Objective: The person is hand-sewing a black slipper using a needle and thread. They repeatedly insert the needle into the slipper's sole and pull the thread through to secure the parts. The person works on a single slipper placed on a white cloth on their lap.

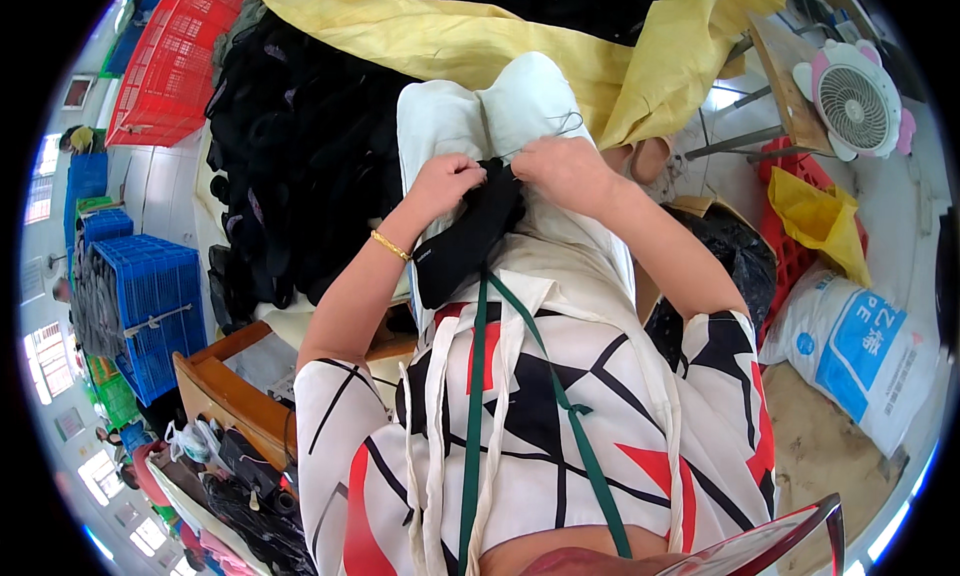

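1. Big heap of black pieces [300, 146] fills the upper left, partly under a yellow cloth [520, 36]; it lies to the person's left, well apart from both hands.
2. Blue crates [150, 306] stack at far left, a red crate [175, 61] above them; a white sack [860, 356] w/ blue print sits lower right.
3. Person's lap, in white trousers [470, 116], carries the work; small fan [853, 104] stands on a wooden ledge upper right.
4. Black fabric piece [465, 241] lies on the lap, long axis running from lower left up to upper right; its top end sits between the hands, the rest trails down toward the body.
5. Left hand [445, 181] is closed, fingers pinching the piece's upper edge; gold bracelet [390, 246] on that wrist.
6. Right hand [565, 171] is curled against the same top end from the other side, touching it; a thin thread [560, 126] runs just above. Exact fingertip pinch can't be told, knuckles hide it.
7. Both hands are about equally near the top end; left sits closer to the piece's body.
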Tool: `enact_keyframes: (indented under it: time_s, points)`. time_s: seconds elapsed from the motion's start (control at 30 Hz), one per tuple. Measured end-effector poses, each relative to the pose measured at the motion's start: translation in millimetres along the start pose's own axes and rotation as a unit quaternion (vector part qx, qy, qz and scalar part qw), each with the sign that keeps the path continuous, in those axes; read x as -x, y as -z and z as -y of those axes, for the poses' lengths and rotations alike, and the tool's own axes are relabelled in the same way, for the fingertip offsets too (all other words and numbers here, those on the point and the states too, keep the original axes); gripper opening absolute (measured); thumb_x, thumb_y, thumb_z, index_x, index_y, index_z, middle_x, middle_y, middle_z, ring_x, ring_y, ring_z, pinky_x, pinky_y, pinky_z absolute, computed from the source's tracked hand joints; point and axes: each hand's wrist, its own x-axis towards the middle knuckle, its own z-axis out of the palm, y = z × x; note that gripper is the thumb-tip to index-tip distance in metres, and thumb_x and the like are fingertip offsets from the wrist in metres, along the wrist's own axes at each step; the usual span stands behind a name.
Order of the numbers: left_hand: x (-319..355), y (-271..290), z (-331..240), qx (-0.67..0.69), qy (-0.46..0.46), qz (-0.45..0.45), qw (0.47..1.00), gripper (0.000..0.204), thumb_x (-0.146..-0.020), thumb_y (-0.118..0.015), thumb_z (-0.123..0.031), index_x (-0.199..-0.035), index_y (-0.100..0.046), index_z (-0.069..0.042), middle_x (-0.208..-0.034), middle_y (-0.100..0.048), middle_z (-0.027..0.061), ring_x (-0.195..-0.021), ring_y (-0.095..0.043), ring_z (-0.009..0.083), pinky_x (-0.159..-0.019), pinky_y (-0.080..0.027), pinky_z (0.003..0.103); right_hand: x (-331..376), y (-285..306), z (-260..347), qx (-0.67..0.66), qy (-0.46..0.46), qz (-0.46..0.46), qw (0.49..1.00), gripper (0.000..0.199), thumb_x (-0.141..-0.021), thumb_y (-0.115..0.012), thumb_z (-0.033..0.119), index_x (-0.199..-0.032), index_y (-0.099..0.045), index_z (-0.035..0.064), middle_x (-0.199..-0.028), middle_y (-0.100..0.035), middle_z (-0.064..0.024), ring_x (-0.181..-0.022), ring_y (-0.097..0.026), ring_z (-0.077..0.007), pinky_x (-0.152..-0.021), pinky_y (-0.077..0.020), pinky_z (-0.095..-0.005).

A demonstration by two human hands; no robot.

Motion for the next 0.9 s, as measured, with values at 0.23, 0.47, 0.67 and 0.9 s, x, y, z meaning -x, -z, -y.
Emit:
enact_keyframes:
  time_s: [0.23,0.47,0.67,0.9]
  points:
    - [8,5,-4,0.113,0.114,0.007,0.987,0.016,-0.092,-0.066,-0.02,-0.085,-0.069,-0.006,-0.074,-0.064,-0.0025,-0.064,-0.053,0.0059,-0.058,-0.039,0.023,2,38,41,-0.13,-0.125,0.144,0.973,0.038,-0.089,-0.061,0.046,-0.085,-0.07,0.0099,-0.076,-0.068,-0.0092,-0.079,-0.067,-0.0337,-0.068,-0.0522,-0.045]
    - [14,5,-9,0.106,0.125,-0.016,0.986,0.016,-0.09,-0.068,-0.021,-0.083,-0.069,-0.008,-0.074,-0.062,-0.0028,-0.065,-0.054,0.0069,-0.062,-0.043,0.023,-26,-8,90,-0.041,-0.176,0.433,0.883,0.074,-0.081,-0.055,0.072,-0.082,-0.076,0.0018,-0.076,-0.071,-0.0154,-0.079,-0.07,-0.0327,-0.073,-0.0553,-0.0423]
    - [25,2,-8,0.17,0.132,-0.045,0.976,0.016,-0.09,-0.069,-0.02,-0.079,-0.069,-0.007,-0.073,-0.061,-0.0024,-0.064,-0.053,0.0071,-0.06,-0.042,0.023,-20,-11,81,-0.048,-0.183,0.462,0.867,0.047,-0.075,-0.067,0.05,-0.081,-0.075,0.0038,-0.083,-0.073,-0.0139,-0.085,-0.072,-0.0269,-0.077,-0.0569,-0.0373]
    - [39,-10,-15,0.236,0.144,-0.08,0.958,0.015,-0.087,-0.072,-0.019,-0.081,-0.071,-0.006,-0.072,-0.06,-0.0026,-0.063,-0.051,0.007,-0.058,-0.041,0.023,25,18,45,-0.151,-0.158,0.298,0.929,0.026,-0.084,-0.06,0.021,-0.102,-0.069,0.004,-0.09,-0.07,-0.0185,-0.088,-0.068,-0.0343,-0.077,-0.0536,-0.0449]
